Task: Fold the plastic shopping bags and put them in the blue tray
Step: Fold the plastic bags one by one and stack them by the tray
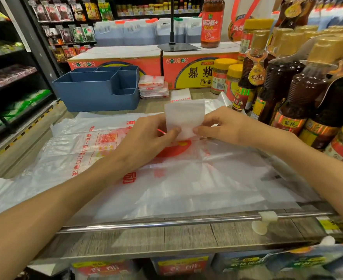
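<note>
A small folded white plastic bag stands upright above the counter, pinched at its lower edge by my left hand and my right hand. Under my hands lie several flat, unfolded white shopping bags with red print, spread over the counter. The blue tray, divided into compartments, stands at the back left; I see nothing in its compartments. A stack of folded bags sits just right of the tray, and another folded bag lies beside that stack.
Sauce and oil bottles crowd the right side, close to my right arm. Orange cartons line the back, with a black stand base on top. A metal rail runs along the counter's front edge. Shelves fill the left.
</note>
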